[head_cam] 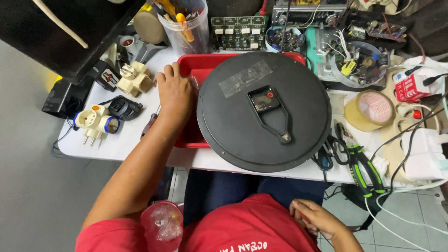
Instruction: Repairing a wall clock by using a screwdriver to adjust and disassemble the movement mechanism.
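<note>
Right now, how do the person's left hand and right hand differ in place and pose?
The left hand lies flat and open on the rim of the red plastic tray, on the white table; the right hand is down at the lap, fingers curled. The left hand is beside the round black clock back; the right hand is far from it. Both are bare.

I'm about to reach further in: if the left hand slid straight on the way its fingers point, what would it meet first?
The left hand rests on the red tray's corner, fingers pointing toward the table's back. Straight ahead, the clear plastic cup of tools looks first in line, though depth is hard to judge.
</note>
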